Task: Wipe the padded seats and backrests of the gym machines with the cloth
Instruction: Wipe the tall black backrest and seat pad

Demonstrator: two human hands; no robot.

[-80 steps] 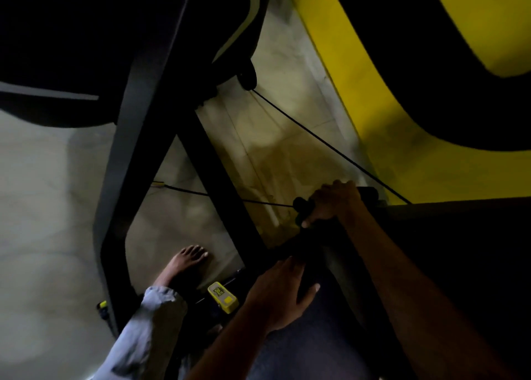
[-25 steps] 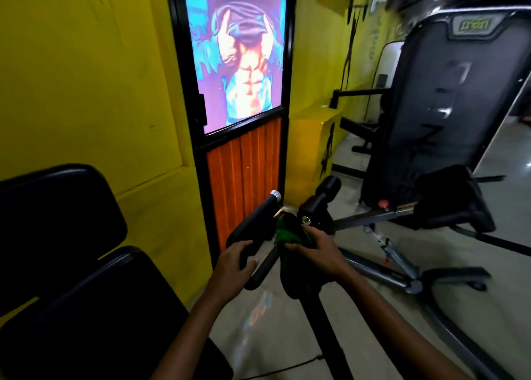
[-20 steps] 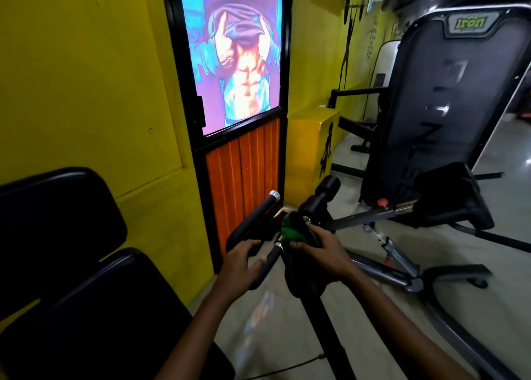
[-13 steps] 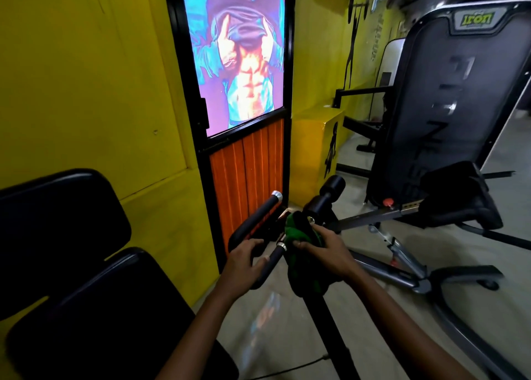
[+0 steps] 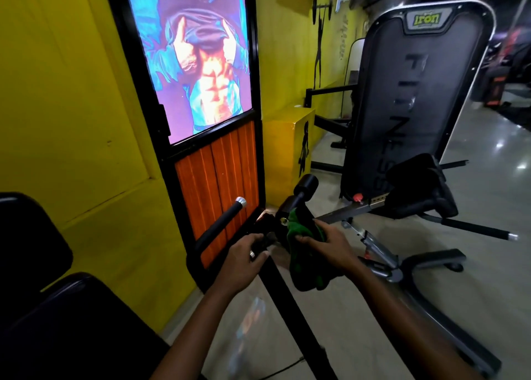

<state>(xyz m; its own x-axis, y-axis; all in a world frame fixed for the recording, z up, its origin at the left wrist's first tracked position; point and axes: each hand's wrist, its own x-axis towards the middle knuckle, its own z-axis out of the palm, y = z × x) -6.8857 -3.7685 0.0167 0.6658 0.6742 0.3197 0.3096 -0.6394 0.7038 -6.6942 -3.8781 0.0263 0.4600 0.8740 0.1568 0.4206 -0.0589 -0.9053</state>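
My right hand (image 5: 327,243) grips a dark green cloth (image 5: 301,250) and holds it against the black handle assembly of the gym machine in front of me. The cloth hangs down below the hand. My left hand (image 5: 244,257) grips the lower end of the black handle bar (image 5: 219,224), which ends in a silver cap. A black foam roller (image 5: 304,187) sticks out beyond the cloth. At the lower left sit a black padded seat (image 5: 74,328) and its backrest (image 5: 26,236).
A yellow wall with a black-framed door (image 5: 207,98), poster above and orange panel below, stands close on the left. A second machine with a tall black cover (image 5: 411,92), a padded seat (image 5: 416,190) and floor legs stands right. A black post (image 5: 293,310) runs down between my arms.
Three seconds ago the view pointed down at the floor and frame. Over the last second my left hand slid down the handle bar while my right hand kept the cloth on the handle assembly.
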